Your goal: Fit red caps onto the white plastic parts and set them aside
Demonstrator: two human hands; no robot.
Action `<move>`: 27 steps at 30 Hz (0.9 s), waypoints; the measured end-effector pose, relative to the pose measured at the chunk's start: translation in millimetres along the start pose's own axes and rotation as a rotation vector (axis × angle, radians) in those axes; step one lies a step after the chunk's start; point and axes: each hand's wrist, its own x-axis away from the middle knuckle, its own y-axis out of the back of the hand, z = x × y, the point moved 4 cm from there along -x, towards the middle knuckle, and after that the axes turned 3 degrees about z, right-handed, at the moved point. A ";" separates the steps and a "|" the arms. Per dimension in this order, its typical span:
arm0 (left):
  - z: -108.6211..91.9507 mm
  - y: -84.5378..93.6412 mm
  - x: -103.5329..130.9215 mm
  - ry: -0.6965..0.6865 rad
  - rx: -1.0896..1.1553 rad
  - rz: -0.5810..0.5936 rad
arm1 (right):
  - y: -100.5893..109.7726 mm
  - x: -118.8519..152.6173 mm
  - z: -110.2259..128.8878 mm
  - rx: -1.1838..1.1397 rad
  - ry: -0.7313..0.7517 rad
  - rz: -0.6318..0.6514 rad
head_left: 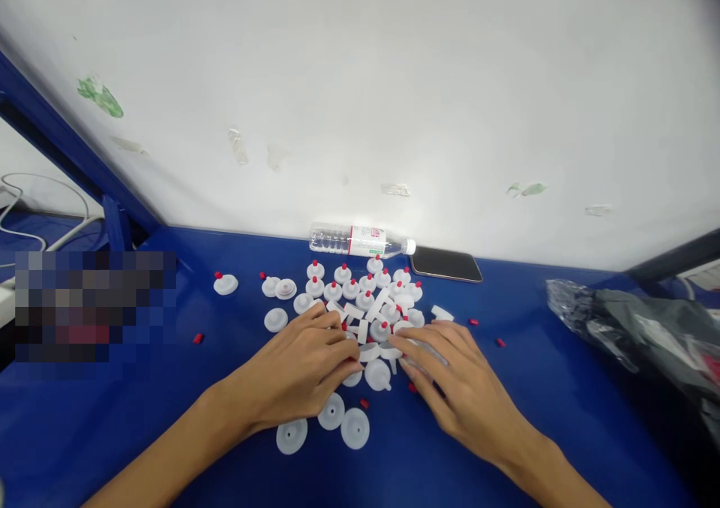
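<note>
Left hand: the left hand (301,369) lies palm down on the blue table (169,418), fingers loosely curled and reaching right into the pile of white caps (365,305); whether the fingertips pinch a piece I cannot tell.
Right hand: the right hand (450,380) lies flat, fingers spread and pointing left, fingertips on the near edge of the same pile — no grip on any piece shows.
Pile: the caps sit just beyond and between both hands, some with red tips, set in rough rows at the far side and jumbled nearer the fingers.
Loose discs: three white discs (331,422) lie close under the left wrist, apart from the pile; another cap (226,284) sits alone well to the left.
Red bits: small red plugs (197,338) are scattered around the pile on either side.
Behind: a clear water bottle (360,241) lies on its side against the white wall, a dark phone (446,264) just beside its cap.
Right edge: a crumpled dark plastic bag (646,335), cut off by the frame.
Hard to see: pieces under the palms are hidden; a blurred patch covers the left side of the table — its contents cannot be made out.
</note>
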 end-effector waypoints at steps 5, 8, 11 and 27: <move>0.1 4.5 -2.9 0.003 0.034 -0.067 | -4.8 -0.8 12.1 0.004 0.103 0.098; -0.5 8.0 -3.5 -0.007 0.078 -0.087 | -3.4 -3.8 9.9 0.009 0.099 0.071; 1.5 9.7 -2.7 0.043 0.102 -0.118 | -2.6 -13.4 0.5 -0.007 0.007 -0.010; 16.4 6.7 -0.9 0.172 0.108 -0.186 | 0.5 -27.9 -16.7 -0.168 -0.170 -0.089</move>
